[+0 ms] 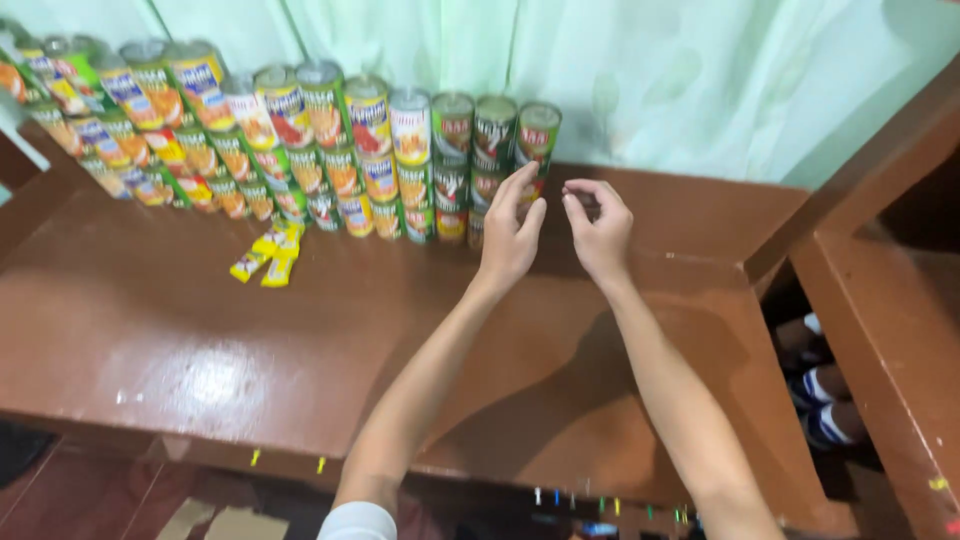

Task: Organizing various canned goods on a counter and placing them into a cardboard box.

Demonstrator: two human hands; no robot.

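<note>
Stacked cans in rows along back of bench, before curtain; sachets in front; both hands right of stack's end.

A glossy brown wooden desk carries a stacked row of food cans along its back edge, with several small yellow sachets lying loose just before them.

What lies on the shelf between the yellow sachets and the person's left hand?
Only bare brown shelf lies between the yellow sachets and the left hand, as the head view shows.
</note>
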